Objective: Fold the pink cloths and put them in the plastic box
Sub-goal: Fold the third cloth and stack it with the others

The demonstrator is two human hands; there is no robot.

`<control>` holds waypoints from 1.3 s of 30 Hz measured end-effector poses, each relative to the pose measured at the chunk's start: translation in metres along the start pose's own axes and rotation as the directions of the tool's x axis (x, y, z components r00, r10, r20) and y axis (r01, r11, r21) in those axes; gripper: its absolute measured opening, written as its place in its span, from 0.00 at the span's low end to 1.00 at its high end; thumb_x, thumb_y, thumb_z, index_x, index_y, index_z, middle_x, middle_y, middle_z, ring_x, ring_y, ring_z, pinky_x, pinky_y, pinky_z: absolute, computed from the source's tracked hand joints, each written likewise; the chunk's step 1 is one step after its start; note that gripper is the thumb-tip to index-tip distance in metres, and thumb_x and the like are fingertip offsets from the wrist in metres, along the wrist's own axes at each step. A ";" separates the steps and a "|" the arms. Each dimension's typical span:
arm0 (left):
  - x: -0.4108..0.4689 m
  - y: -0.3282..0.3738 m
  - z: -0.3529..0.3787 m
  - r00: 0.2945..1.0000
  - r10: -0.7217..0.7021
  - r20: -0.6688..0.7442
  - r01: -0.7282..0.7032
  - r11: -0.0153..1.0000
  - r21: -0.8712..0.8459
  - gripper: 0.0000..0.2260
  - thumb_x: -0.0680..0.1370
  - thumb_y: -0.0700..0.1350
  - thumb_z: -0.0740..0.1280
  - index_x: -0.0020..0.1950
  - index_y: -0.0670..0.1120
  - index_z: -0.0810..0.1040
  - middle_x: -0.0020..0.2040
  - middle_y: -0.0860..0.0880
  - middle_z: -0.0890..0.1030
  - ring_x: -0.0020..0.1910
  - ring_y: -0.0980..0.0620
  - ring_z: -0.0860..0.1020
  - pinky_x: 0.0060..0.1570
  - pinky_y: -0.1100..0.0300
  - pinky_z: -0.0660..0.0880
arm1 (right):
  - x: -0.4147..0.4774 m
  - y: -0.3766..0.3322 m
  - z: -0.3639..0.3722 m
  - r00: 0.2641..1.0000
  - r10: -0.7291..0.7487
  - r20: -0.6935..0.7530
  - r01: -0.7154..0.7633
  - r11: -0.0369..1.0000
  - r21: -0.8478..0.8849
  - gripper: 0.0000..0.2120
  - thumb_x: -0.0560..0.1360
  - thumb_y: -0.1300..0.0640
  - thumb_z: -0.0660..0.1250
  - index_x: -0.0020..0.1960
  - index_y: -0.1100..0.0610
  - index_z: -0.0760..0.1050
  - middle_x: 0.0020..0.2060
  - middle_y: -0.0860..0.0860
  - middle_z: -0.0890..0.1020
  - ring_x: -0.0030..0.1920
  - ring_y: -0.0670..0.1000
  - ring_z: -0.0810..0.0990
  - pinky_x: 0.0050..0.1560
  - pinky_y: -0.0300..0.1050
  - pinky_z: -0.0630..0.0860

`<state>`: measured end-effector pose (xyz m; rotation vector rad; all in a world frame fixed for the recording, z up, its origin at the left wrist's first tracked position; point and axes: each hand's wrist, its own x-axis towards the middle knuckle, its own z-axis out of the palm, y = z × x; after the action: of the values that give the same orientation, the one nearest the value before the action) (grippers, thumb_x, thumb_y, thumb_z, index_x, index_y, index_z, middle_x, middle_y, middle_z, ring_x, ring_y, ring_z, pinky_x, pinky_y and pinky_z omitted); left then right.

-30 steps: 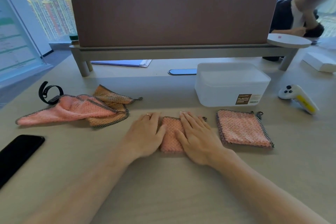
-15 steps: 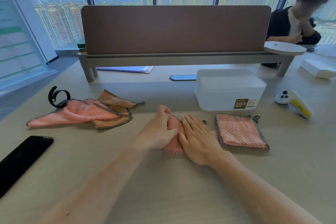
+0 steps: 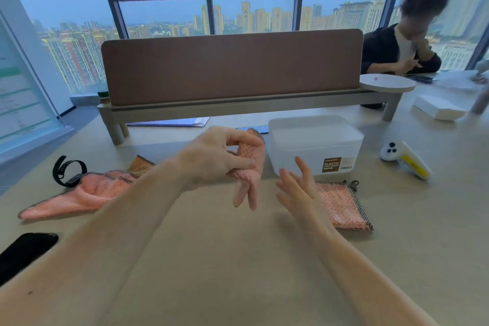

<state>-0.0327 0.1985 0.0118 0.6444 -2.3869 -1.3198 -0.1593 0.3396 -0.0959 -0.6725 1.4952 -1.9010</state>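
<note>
We are working at a pale table (image 3: 238,267) facing a brown divider (image 3: 230,66) and tall windows (image 3: 254,10). Our left hand (image 3: 211,159) is gripping a folded pink cloth (image 3: 252,160) in the air beside the lidded plastic box (image 3: 315,143); our right hand (image 3: 299,192) is hovering, fingers spread, partly hiding a second folded cloth (image 3: 342,208). Unfolded cloths (image 3: 87,193) are lying at left.

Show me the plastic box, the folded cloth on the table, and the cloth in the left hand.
plastic box (image 3: 312,149): head view, front wall.
folded cloth (image 3: 341,206): head view, top face.
held cloth (image 3: 253,152): head view, upper part.
</note>
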 end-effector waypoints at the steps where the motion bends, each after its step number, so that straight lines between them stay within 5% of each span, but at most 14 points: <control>1: 0.005 0.013 0.001 1.000 0.008 0.016 -0.007 0.998 -0.067 0.17 0.76 0.34 0.73 0.61 0.48 0.84 0.58 0.50 0.85 0.48 0.53 0.86 0.44 0.62 0.82 | 0.000 -0.006 -0.005 0.997 0.078 0.030 -0.082 0.976 0.201 0.38 0.73 0.46 0.72 0.78 0.39 0.59 0.71 0.55 0.72 0.65 0.57 0.80 0.67 0.57 0.75; 3: 0.015 0.033 0.010 0.998 0.011 0.061 0.003 0.975 -0.222 0.16 0.76 0.33 0.73 0.61 0.47 0.84 0.58 0.47 0.85 0.49 0.49 0.86 0.47 0.57 0.84 | 0.000 -0.018 -0.016 0.973 0.142 0.180 -0.209 0.876 0.435 0.40 0.71 0.48 0.75 0.77 0.38 0.60 0.68 0.62 0.76 0.59 0.66 0.83 0.59 0.63 0.80; 7: 0.037 0.046 0.038 0.985 0.006 0.171 0.066 0.906 -0.418 0.16 0.77 0.32 0.71 0.63 0.44 0.83 0.53 0.44 0.86 0.44 0.53 0.84 0.43 0.61 0.83 | 0.003 -0.027 -0.037 0.938 0.127 0.323 -0.283 0.818 0.501 0.49 0.66 0.50 0.82 0.79 0.53 0.60 0.63 0.62 0.80 0.59 0.69 0.82 0.52 0.60 0.82; 9: 0.046 0.045 0.051 0.979 -0.005 0.201 0.101 0.877 -0.470 0.15 0.78 0.32 0.70 0.63 0.44 0.83 0.52 0.44 0.86 0.45 0.53 0.84 0.46 0.59 0.84 | 0.003 -0.031 -0.048 0.946 0.089 0.312 -0.256 0.795 0.550 0.52 0.61 0.52 0.86 0.78 0.56 0.63 0.63 0.63 0.80 0.58 0.66 0.83 0.51 0.58 0.83; 12: 0.055 0.037 0.064 0.978 -0.029 0.206 0.124 0.877 -0.465 0.15 0.77 0.32 0.71 0.62 0.44 0.83 0.51 0.45 0.86 0.46 0.52 0.85 0.47 0.58 0.84 | 0.006 -0.038 -0.067 0.987 0.037 0.157 -0.130 0.763 0.634 0.44 0.68 0.59 0.77 0.78 0.42 0.61 0.63 0.64 0.81 0.52 0.61 0.86 0.44 0.49 0.84; 15: 0.060 0.028 0.072 0.979 -0.062 0.192 0.138 0.900 -0.414 0.16 0.76 0.31 0.71 0.62 0.44 0.83 0.55 0.41 0.85 0.45 0.51 0.85 0.45 0.58 0.84 | 0.012 -0.037 -0.088 0.998 -0.025 0.055 -0.001 0.906 0.422 0.47 0.68 0.64 0.72 0.78 0.35 0.56 0.60 0.69 0.81 0.54 0.62 0.85 0.46 0.49 0.85; 18: 0.062 0.020 0.080 0.984 -0.092 0.151 0.141 0.925 -0.354 0.17 0.75 0.30 0.72 0.61 0.43 0.82 0.55 0.41 0.85 0.39 0.54 0.85 0.38 0.61 0.83 | 0.018 -0.039 -0.106 0.997 -0.037 0.068 0.022 0.979 0.202 0.40 0.67 0.63 0.74 0.75 0.41 0.67 0.50 0.61 0.83 0.47 0.56 0.85 0.48 0.49 0.85; 20: 0.063 0.012 0.088 0.987 -0.100 0.129 0.136 0.939 -0.317 0.17 0.74 0.31 0.74 0.60 0.44 0.83 0.56 0.44 0.85 0.40 0.54 0.85 0.39 0.60 0.83 | 0.022 -0.046 -0.118 0.993 -0.013 0.116 0.009 0.999 0.035 0.30 0.69 0.63 0.75 0.70 0.49 0.74 0.55 0.64 0.80 0.49 0.56 0.84 0.50 0.50 0.85; 24: 0.060 -0.005 0.118 0.998 -0.061 0.027 0.065 0.977 -0.203 0.19 0.70 0.35 0.79 0.59 0.47 0.84 0.57 0.46 0.84 0.45 0.50 0.86 0.41 0.58 0.83 | 0.032 -0.063 -0.143 0.992 0.050 0.116 -0.027 0.981 -0.192 0.19 0.74 0.66 0.72 0.64 0.56 0.78 0.63 0.65 0.78 0.53 0.59 0.84 0.53 0.55 0.84; 28: 0.053 -0.029 0.147 0.999 -0.041 -0.011 0.039 0.989 -0.145 0.21 0.69 0.39 0.81 0.59 0.52 0.83 0.55 0.48 0.84 0.44 0.50 0.87 0.43 0.53 0.84 | 0.029 -0.052 -0.156 0.990 0.124 0.071 -0.086 0.914 -0.397 0.19 0.74 0.64 0.75 0.62 0.52 0.81 0.61 0.58 0.77 0.49 0.53 0.84 0.40 0.41 0.82; 32: 0.048 -0.047 0.162 0.998 -0.042 -0.039 0.039 0.997 -0.066 0.22 0.67 0.44 0.83 0.58 0.58 0.83 0.52 0.51 0.86 0.44 0.54 0.86 0.50 0.51 0.84 | 0.029 -0.032 -0.166 0.993 0.110 0.047 -0.070 0.853 -0.518 0.20 0.71 0.61 0.79 0.61 0.48 0.82 0.60 0.57 0.78 0.51 0.51 0.82 0.45 0.38 0.81; 39: 0.048 -0.048 0.167 0.999 -0.030 -0.044 0.029 1.000 -0.010 0.22 0.68 0.44 0.82 0.59 0.55 0.82 0.49 0.52 0.85 0.41 0.60 0.84 0.40 0.72 0.76 | 0.031 -0.029 -0.173 0.997 0.056 0.046 -0.017 0.798 -0.603 0.22 0.70 0.62 0.80 0.61 0.48 0.82 0.58 0.56 0.81 0.50 0.57 0.84 0.53 0.45 0.83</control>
<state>-0.1449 0.2676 -0.1112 0.7015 -2.3440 -1.3138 -0.3092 0.4351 -0.1070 -0.9581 2.0763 -1.3344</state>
